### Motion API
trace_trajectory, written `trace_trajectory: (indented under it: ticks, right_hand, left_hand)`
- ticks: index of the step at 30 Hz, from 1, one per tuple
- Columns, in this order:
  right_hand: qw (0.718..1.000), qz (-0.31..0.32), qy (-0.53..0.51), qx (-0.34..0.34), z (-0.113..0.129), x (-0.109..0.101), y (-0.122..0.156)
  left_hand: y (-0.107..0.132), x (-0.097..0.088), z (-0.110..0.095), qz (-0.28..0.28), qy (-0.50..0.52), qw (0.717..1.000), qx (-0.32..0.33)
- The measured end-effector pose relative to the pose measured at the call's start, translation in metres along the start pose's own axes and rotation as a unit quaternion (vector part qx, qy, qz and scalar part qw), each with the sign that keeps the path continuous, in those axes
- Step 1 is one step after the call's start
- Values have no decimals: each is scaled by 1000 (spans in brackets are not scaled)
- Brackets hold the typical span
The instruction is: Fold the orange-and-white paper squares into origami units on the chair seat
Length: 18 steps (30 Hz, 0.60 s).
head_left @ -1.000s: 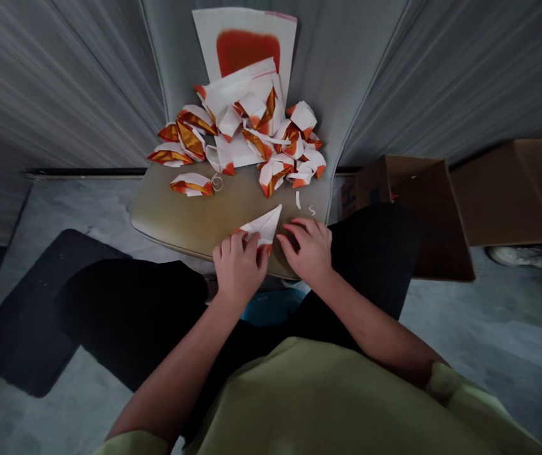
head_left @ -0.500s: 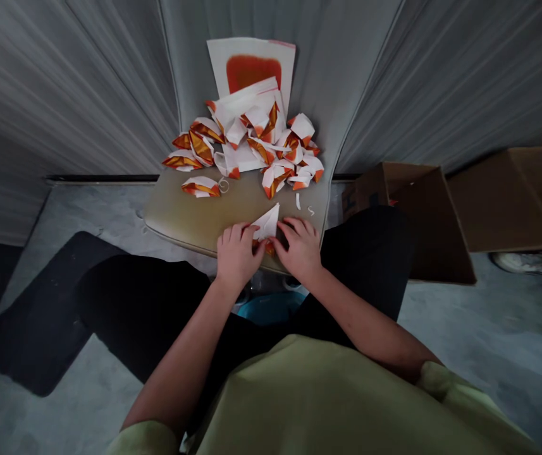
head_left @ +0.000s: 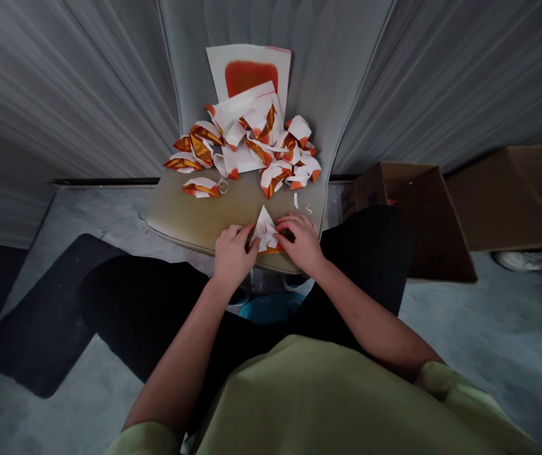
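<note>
A folded sheet of white paper (head_left: pixel 265 230) lies near the front edge of the chair seat, its tip pointing away from me and an orange-gold strip along its near edge. My left hand (head_left: pixel 235 254) pinches its left side between thumb and fingers. From the right, my right hand (head_left: pixel 300 243) grips the other side, fingers curled. Beyond my hands are several folded paper ingots (head_left: pixel 201 187) in white, orange and gold, heaped toward the backrest. Flat paper sheets (head_left: pixel 250 77) with an orange-red block lean behind and under them.
The padded chair (head_left: pixel 180 218) stands between my knees, with small paper scraps (head_left: pixel 296 201) at its right. A blue basin (head_left: pixel 271 308) sits below the seat. Open cardboard boxes (head_left: pixel 441 221) are on the floor to the right, a shoe (head_left: pixel 527 261) beside them. A dark mat (head_left: pixel 47 328) lies left.
The folded paper has turned so its tip points straight away from me, and more of its orange-gold near edge shows. My hands have moved slightly apart at its sides.
</note>
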State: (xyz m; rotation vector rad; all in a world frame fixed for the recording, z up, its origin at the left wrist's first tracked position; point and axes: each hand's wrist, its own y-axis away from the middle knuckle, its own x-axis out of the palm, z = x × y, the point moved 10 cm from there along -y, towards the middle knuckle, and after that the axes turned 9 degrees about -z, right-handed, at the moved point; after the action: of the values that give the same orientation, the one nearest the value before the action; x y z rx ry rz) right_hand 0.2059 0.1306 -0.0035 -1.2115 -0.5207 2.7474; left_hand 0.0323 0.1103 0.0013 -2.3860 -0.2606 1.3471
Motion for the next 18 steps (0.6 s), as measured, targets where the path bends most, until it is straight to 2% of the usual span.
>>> trace_trajectory:
  ticks: [8,18]
  right_hand:
    - [1000,5,-14,-22,0,-1,3]
    - [993,18,13,-120,6,-4,16]
  left_hand:
    - [5,-4,-5,-21,8,999,33]
    - [13,-5,-8,-21,6,996,92]
